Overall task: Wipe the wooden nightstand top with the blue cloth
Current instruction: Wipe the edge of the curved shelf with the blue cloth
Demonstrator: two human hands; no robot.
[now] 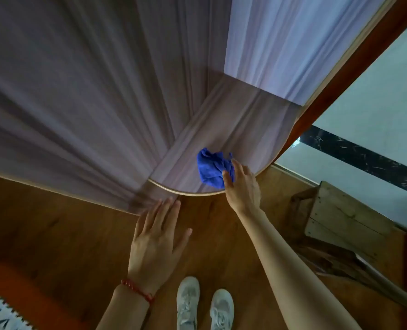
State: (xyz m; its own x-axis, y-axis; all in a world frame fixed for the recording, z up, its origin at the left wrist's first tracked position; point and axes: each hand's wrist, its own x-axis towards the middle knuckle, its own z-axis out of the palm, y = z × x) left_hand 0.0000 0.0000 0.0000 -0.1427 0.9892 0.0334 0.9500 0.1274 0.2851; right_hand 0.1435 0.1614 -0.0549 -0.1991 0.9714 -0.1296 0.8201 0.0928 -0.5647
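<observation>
Down below, the nightstand top [221, 129] shows as a glossy surface with a rounded, pale-trimmed near edge, mirroring the curtains [78, 79] above it. The blue cloth [212, 167] sits crumpled on that top, close to its curved near rim. The right hand [241, 184] reaches over the rim and presses the cloth's near side, fingers fairly straight. The left hand [158, 241] hovers spread and flat, holding nothing, just short of the rim, its fingertips near the curtain hem. Beneath the rim lies open wooden floor [55, 234], where white shoes [205, 306] stand. A wooden crate [340, 210] sits right of the nightstand.
</observation>
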